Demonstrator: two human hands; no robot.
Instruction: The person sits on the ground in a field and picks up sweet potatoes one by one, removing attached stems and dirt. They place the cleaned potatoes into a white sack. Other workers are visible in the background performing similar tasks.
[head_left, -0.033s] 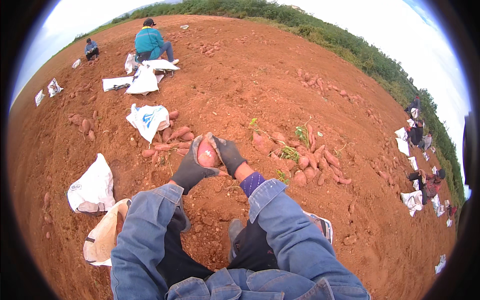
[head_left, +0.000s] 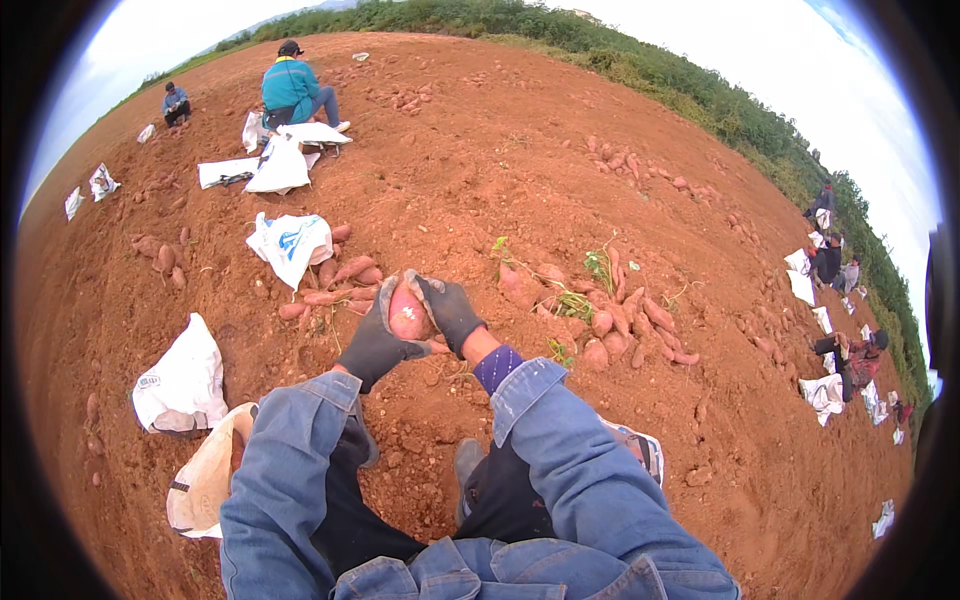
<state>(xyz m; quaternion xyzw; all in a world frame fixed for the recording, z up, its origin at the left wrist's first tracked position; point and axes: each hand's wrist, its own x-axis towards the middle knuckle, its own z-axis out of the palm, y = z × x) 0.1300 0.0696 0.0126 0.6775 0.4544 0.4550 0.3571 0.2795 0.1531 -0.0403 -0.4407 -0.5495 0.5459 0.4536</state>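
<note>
Left hand (head_left: 375, 345) and right hand (head_left: 450, 312) wrap gloved fingers around a tuber (head_left: 407, 315) from 8 and 3 o'clock, seemingly to steady it; one heap (head_left: 602, 323) lies at 3; a smaller pile (head_left: 355, 268) at 10, beside a bag (head_left: 285, 245); a sack (head_left: 205, 475) at 8, probably kept within reach.

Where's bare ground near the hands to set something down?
Bare soil lies between the left hand and the white sack to its left, and farther out between the tubers by the blue-printed sack and the leafy tuber pile. It is crowded at both tuber spots.
</note>
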